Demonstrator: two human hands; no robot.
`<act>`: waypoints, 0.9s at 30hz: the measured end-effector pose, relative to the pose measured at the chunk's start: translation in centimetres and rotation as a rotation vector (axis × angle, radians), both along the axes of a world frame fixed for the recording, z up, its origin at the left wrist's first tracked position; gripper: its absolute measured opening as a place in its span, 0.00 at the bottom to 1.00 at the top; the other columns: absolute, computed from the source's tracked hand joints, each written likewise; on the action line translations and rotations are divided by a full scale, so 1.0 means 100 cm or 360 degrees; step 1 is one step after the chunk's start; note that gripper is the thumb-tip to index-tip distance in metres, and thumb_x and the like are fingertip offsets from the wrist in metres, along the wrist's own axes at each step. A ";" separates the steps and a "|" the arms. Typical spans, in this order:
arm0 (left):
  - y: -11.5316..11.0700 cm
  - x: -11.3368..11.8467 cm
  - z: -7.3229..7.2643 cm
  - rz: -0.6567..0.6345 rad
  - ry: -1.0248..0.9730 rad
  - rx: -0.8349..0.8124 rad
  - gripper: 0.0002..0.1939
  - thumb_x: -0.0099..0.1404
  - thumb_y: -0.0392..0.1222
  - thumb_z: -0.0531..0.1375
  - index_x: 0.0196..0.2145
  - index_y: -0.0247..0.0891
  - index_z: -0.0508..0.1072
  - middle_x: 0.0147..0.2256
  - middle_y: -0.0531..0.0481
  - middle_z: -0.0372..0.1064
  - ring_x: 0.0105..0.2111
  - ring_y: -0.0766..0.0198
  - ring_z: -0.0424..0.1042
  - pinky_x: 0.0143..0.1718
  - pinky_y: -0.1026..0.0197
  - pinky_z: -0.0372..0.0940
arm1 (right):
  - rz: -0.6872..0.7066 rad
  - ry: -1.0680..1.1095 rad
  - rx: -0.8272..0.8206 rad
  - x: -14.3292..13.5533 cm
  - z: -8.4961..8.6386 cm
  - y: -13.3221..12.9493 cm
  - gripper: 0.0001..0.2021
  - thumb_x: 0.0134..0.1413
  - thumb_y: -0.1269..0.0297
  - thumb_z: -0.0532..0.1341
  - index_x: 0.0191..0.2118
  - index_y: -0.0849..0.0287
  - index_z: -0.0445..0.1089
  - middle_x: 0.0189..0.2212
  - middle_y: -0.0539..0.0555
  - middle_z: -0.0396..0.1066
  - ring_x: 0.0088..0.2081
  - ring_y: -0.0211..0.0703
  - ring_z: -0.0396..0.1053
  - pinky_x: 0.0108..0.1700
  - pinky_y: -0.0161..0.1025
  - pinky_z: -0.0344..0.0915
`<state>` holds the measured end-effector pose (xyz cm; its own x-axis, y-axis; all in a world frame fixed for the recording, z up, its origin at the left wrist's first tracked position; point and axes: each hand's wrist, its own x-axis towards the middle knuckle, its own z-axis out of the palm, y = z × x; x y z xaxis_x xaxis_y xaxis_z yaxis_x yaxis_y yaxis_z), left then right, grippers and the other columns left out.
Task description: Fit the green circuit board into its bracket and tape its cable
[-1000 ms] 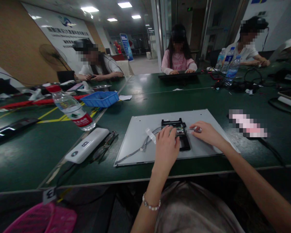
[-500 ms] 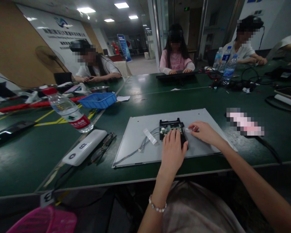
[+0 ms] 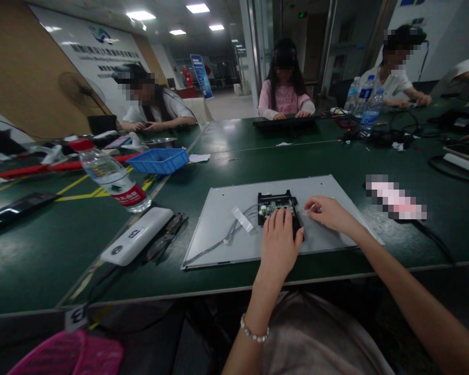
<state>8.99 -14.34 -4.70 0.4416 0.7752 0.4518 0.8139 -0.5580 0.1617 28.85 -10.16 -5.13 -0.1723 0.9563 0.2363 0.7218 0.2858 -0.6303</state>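
Fingers (image 3: pixel 280 221) of the left hand (image 3: pixel 278 250), close together with thumb apart, have shifted across a black-framed circuit board (image 3: pixel 271 211), baring its cable side. It lies on a grey panel (image 3: pixel 219 224) on the tabletop (image 3: pixel 219 166); beside it, the right hand (image 3: pixel 332 212) pinches a small clear piece (image 3: pixel 305 210).

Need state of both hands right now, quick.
Left hand: partly open, fingers resting on the black frame.
Right hand: fingers curled in a pinch; cannot tell what, if anything, it holds.
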 end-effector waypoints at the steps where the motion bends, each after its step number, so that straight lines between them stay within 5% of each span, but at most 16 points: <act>1: 0.000 0.000 0.000 0.0003 0.0005 -0.0006 0.24 0.69 0.45 0.52 0.60 0.32 0.57 0.58 0.38 0.59 0.60 0.49 0.57 0.60 0.46 0.56 | -0.0004 0.0018 0.0000 0.000 0.000 0.000 0.09 0.51 0.74 0.59 0.39 0.59 0.71 0.36 0.53 0.73 0.33 0.40 0.70 0.39 0.38 0.65; 27: -0.002 0.000 0.002 0.0012 0.0060 -0.0041 0.24 0.69 0.44 0.52 0.59 0.31 0.57 0.58 0.39 0.59 0.60 0.50 0.57 0.61 0.48 0.54 | 0.0094 0.0229 0.0015 -0.012 0.001 0.004 0.10 0.54 0.71 0.58 0.40 0.58 0.74 0.35 0.53 0.76 0.37 0.41 0.73 0.41 0.38 0.66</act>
<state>9.01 -14.59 -4.52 0.4520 0.7897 0.4149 0.8240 -0.5478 0.1450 27.69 -9.76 -4.98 -0.1922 0.9431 0.2713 0.6061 0.3315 -0.7230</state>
